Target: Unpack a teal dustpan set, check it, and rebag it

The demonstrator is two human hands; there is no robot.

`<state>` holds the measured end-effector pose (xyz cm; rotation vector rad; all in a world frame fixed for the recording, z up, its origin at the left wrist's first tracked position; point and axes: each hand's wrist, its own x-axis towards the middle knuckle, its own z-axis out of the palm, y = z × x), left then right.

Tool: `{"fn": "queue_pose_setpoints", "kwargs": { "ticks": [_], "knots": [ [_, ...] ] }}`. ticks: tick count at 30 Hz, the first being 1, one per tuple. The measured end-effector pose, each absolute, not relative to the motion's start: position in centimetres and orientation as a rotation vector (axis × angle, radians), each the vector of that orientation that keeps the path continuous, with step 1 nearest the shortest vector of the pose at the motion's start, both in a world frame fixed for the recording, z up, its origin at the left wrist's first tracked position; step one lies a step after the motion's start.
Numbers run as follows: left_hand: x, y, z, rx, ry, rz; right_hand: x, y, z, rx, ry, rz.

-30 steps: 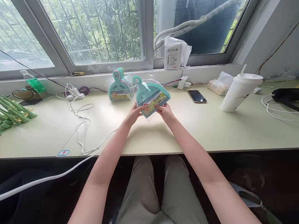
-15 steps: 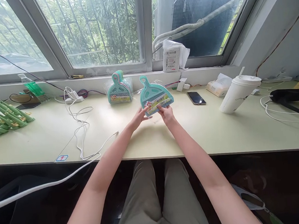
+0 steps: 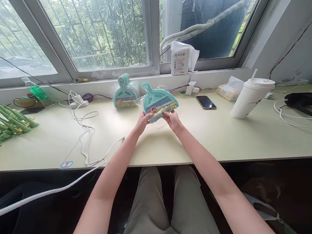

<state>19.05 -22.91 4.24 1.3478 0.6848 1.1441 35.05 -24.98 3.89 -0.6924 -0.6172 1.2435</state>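
The tabletop point(image 3: 51, 140) runs wide under the window, pale green. Taking the teal dustpan point(image 3: 158, 100) held above its middle as the landmark: a white cup point(image 3: 248, 96) with a straw leans well off to the dustpan's right, and a white cable point(image 3: 85, 136) loops well off to its left. A stack of wrapped dustpans point(image 3: 125, 92) stands just beside it, behind and to the left, against the sill. A dark phone point(image 3: 205, 102) lies flat between the dustpan and the cup. The left hand point(image 3: 143, 121) pinches the dustpan's lower left edge, fingers closed on its clear wrapper. The right hand point(image 3: 172, 118) grips the lower right edge likewise, thumb on the label.
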Motion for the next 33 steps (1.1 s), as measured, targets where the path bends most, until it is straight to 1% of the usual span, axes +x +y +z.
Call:
{"fn": "queue_pose_setpoints", "kwargs": {
  "ticks": [6, 13, 33],
  "knots": [
    [19.0, -22.6, 3.7, 1.396, 0.692, 1.114, 35.3, -24.7, 3.5, -0.726, -0.602, 1.236],
    [18.7, -23.2, 4.2, 1.416, 0.648, 1.098, 35.3, -24.9, 3.7, -0.716, -0.636, 1.249],
    [18.2, -22.7, 3.9, 1.476, 0.805, 1.070, 36.9, -24.5, 3.0, -0.747, -0.680, 1.331]
  ]
}}
